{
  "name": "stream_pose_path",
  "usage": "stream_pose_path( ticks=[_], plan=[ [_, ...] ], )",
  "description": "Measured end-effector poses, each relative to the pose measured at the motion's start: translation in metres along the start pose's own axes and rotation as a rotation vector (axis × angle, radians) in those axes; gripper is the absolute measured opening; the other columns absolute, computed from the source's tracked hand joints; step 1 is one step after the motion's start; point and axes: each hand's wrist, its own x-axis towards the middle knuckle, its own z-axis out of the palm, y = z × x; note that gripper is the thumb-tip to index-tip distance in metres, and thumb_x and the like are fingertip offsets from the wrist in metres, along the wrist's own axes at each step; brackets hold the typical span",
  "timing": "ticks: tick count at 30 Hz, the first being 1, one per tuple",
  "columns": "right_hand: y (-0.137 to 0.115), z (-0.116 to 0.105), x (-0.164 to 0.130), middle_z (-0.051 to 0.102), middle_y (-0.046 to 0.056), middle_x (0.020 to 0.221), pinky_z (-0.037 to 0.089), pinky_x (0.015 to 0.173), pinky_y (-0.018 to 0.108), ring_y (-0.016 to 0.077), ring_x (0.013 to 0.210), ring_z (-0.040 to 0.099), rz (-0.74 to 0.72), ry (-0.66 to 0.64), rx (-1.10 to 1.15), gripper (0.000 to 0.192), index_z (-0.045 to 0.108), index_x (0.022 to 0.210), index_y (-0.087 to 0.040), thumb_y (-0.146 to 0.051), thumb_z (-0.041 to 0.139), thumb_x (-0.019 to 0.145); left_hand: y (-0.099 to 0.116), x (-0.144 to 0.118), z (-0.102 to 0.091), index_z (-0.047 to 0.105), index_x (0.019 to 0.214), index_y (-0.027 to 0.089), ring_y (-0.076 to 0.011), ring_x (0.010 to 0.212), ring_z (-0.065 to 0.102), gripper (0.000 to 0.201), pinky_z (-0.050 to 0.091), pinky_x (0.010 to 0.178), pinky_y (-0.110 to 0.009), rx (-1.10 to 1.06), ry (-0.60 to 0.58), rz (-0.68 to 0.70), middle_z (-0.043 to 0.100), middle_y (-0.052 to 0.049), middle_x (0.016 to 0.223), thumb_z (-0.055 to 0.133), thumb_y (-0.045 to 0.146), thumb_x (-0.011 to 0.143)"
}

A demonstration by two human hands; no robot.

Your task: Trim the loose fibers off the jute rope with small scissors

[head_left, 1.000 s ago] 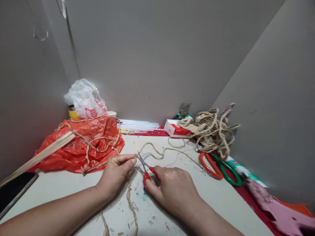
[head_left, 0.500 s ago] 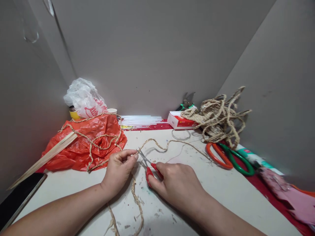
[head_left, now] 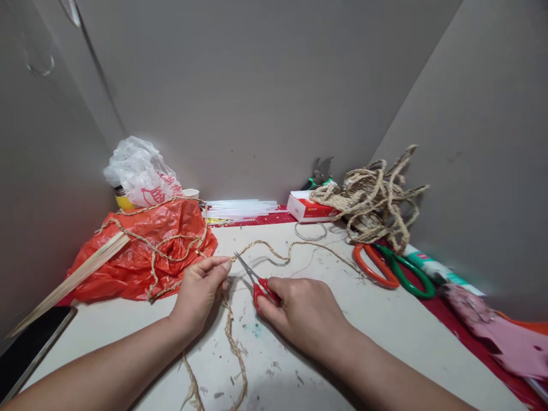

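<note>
My left hand (head_left: 200, 294) pinches a thin braided straw cord (head_left: 264, 244) between thumb and forefinger. From the pinch the cord runs off to the right in waves across the white board, and another length hangs below toward the near edge. Red-handled scissors (head_left: 252, 276) are in my right hand (head_left: 302, 305), its fingers in the loops. Their blades look nearly closed, with the tips beside the cord just right of my left fingertips. Whether the tips touch the cord I cannot tell.
A red plastic bag (head_left: 171, 228) with cord over it lies left, near a flat straw strip (head_left: 72, 279) and a dark flat device (head_left: 29, 348). At right are a rope bundle (head_left: 377, 200), a red-white box (head_left: 308, 208), and orange (head_left: 372, 268) and green handles (head_left: 413, 274). Scraps dot the board (head_left: 363, 342).
The scissor blades, spread apart at the cord before, have closed together. The whole view has shifted slightly, and my left hand still pinches the cord.
</note>
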Motion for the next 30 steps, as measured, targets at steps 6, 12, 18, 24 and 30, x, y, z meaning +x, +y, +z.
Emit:
stream_pose_path(
  ticks=[6, 12, 18, 24, 30],
  plan=[
    [0.002, 0.003, 0.001, 0.063, 0.000, 0.055, 0.019, 0.050, 0.028, 0.0140, 0.050, 0.054, -0.025, 0.020, -0.035, 0.026, 0.061, 0.065, -0.021, -0.041, 0.050, 0.077, 0.001, -0.001, -0.001, 0.064, 0.086, 0.015, -0.0013, 0.038, 0.022, 0.025, 0.014, 0.039, -0.017, -0.064, -0.063, -0.083, 0.043, 0.008, 0.047, 0.068, 0.034, 0.071],
    [-0.001, -0.002, 0.000, 0.066, 0.004, 0.059, 0.023, 0.050, 0.028, 0.0163, 0.053, 0.058, -0.039, 0.021, -0.092, 0.029, 0.064, 0.068, -0.020, -0.042, 0.048, 0.079, -0.001, 0.000, 0.000, 0.065, 0.088, 0.014, -0.0014, 0.037, 0.026, 0.030, 0.017, 0.039, -0.016, -0.052, -0.039, -0.080, 0.045, 0.007, 0.046, 0.072, 0.034, 0.067],
    [-0.001, -0.003, 0.002, 0.068, 0.003, 0.060, 0.023, 0.050, 0.027, 0.0145, 0.052, 0.057, -0.046, -0.027, -0.082, 0.026, 0.065, 0.066, -0.021, -0.034, 0.049, 0.082, 0.000, 0.001, -0.001, 0.066, 0.085, 0.014, -0.0011, 0.037, 0.027, 0.031, 0.017, 0.038, -0.016, -0.042, -0.012, -0.079, 0.044, 0.007, 0.045, 0.074, 0.034, 0.064],
    [0.005, 0.002, 0.003, 0.067, 0.001, 0.060, 0.022, 0.051, 0.027, 0.0136, 0.053, 0.056, -0.044, 0.039, 0.001, 0.027, 0.062, 0.063, -0.021, -0.034, 0.048, 0.082, 0.002, 0.002, -0.003, 0.059, 0.086, 0.016, -0.0009, 0.037, 0.018, 0.025, 0.010, 0.037, -0.016, -0.133, -0.098, -0.108, 0.039, 0.009, 0.047, 0.069, 0.033, 0.071],
    [0.009, 0.003, 0.007, 0.064, 0.001, 0.056, 0.020, 0.050, 0.027, 0.0132, 0.051, 0.054, 0.032, 0.048, 0.020, 0.028, 0.059, 0.061, -0.020, -0.039, 0.048, 0.079, 0.002, 0.004, -0.006, 0.056, 0.087, 0.016, -0.0028, 0.039, 0.012, 0.016, 0.008, 0.037, -0.016, -0.203, -0.175, -0.168, 0.028, 0.011, 0.046, 0.061, 0.027, 0.077]
  ],
)
